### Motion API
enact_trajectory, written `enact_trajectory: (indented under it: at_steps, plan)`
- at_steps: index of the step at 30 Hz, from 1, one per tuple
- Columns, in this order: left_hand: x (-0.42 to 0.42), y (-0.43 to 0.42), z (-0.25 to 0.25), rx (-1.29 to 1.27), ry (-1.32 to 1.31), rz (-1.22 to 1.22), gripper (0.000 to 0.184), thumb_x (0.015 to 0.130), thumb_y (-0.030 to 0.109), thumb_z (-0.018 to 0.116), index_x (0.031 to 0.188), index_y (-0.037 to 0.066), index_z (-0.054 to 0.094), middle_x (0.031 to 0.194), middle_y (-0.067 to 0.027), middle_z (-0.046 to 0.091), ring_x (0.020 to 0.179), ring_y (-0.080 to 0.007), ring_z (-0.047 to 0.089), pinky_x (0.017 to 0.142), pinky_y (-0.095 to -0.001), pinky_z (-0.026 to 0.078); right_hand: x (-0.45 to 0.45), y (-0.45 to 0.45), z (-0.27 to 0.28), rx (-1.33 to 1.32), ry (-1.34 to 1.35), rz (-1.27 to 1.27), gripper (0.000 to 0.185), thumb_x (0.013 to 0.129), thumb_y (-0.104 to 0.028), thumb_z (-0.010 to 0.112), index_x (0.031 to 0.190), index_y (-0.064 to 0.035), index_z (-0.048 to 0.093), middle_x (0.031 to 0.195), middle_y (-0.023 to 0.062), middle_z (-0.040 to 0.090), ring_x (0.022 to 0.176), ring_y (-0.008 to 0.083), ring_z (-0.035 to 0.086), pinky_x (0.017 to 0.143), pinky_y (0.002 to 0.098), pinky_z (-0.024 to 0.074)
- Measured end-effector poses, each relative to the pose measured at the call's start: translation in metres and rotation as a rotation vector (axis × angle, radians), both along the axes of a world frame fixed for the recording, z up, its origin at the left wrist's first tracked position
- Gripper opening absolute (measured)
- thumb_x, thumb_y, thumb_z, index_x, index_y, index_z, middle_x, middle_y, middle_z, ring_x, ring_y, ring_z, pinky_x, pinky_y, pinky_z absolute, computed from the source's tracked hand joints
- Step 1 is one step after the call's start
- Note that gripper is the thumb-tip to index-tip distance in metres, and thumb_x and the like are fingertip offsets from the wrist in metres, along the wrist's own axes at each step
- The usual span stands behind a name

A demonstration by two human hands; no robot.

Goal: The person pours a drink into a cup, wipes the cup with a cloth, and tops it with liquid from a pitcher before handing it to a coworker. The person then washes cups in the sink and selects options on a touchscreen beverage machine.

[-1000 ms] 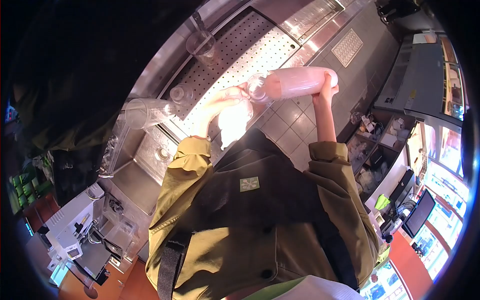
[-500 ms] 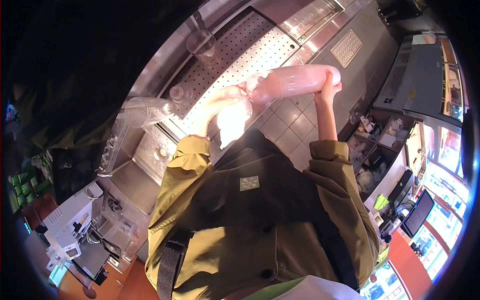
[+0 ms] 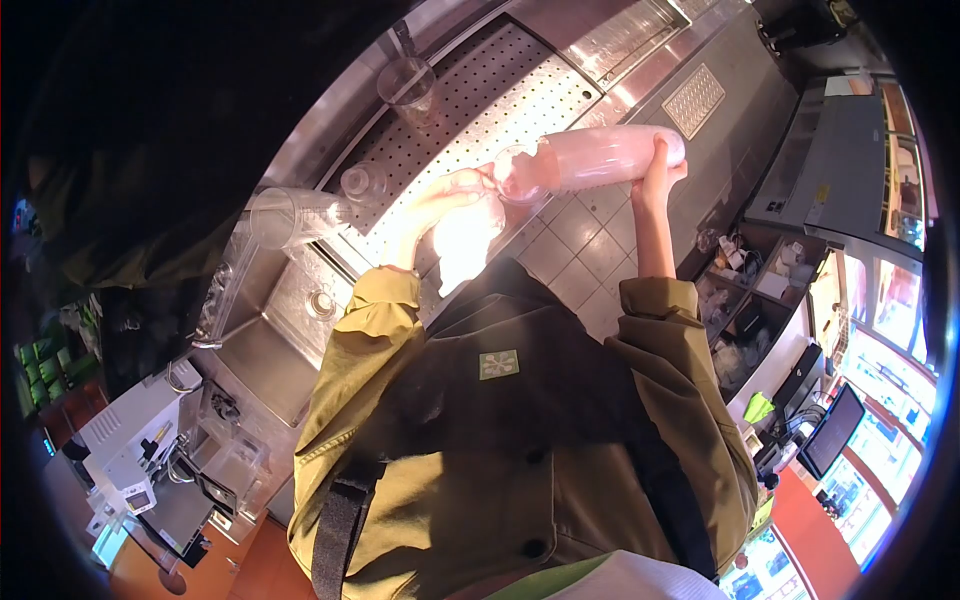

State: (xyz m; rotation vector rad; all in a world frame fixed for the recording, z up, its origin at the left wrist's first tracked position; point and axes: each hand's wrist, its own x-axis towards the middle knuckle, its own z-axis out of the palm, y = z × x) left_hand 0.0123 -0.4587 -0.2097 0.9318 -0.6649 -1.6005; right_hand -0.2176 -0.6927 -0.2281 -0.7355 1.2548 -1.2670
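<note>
The right hand (image 3: 660,174) holds the bottom of a pink bottle (image 3: 600,158), tipped sideways near the counter (image 3: 490,75). The left hand (image 3: 432,203) is by its top end; glare hides its grip. This tipping seems to need steadiness.

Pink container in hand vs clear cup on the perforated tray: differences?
Color: the pink container looks pale pink along most of its length; the clear cup is see-through.
Support: the right hand holds the pink container; the clear cup sits on the perforated tray.
Apparent size: the pink container looks longer than the clear cup.
Shared: both look rounded.
</note>
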Motion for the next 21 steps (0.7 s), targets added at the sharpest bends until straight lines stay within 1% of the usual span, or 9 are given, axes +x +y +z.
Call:
enact_trajectory:
  at_steps: [3, 9, 15, 21]
  plan:
    - [0.000, 0.000, 0.000, 0.000, 0.007, 0.004, 0.027, 0.078, 0.017, 0.053, 0.101, 0.002, 0.055, 0.110, -0.0106, 0.052, 0.112, -0.0218, 0.041, 0.094, -0.0328, 0.030, 0.001, 0.001, 0.004, 0.015, -0.001, 0.007, 0.088, 0.070, -0.019, 0.066, 0.129, -0.0032, 0.002, 0.119, 0.0182, 0.030, 0.105, 0.0264, 0.042, 0.083, 0.0376, 0.0425]
    - [0.000, 0.000, 0.001, -0.002, 0.022, 0.011, 0.028, 0.078, 0.018, 0.053, 0.101, 0.002, 0.054, 0.110, -0.0116, 0.052, 0.112, -0.0232, 0.042, 0.094, -0.0343, 0.031, -0.001, -0.005, -0.003, -0.046, 0.046, -0.003, 0.088, 0.070, -0.019, 0.066, 0.129, -0.0031, 0.003, 0.121, 0.0194, 0.028, 0.108, 0.0270, 0.040, 0.086, 0.0377, 0.0403]
    - [0.000, 0.003, 0.003, -0.001, 0.044, 0.026, 0.029, 0.079, 0.020, 0.052, 0.101, 0.002, 0.054, 0.110, -0.0126, 0.052, 0.111, -0.0247, 0.043, 0.093, -0.0358, 0.032, 0.002, -0.004, 0.004, -0.012, 0.069, -0.003, 0.088, 0.070, -0.020, 0.066, 0.129, -0.0040, 0.003, 0.122, 0.0202, 0.028, 0.107, 0.0279, 0.041, 0.086, 0.0379, 0.0406]
    - [-0.001, 0.010, 0.004, 0.011, 0.076, 0.044, 0.030, 0.079, 0.021, 0.052, 0.102, 0.002, 0.053, 0.110, -0.0136, 0.052, 0.110, -0.0261, 0.044, 0.093, -0.0373, 0.034, 0.004, -0.002, 0.006, -0.020, 0.023, 0.027, 0.088, 0.071, -0.018, 0.065, 0.129, -0.0053, 0.002, 0.122, 0.0206, 0.027, 0.107, 0.0286, 0.041, 0.086, 0.0388, 0.0406]
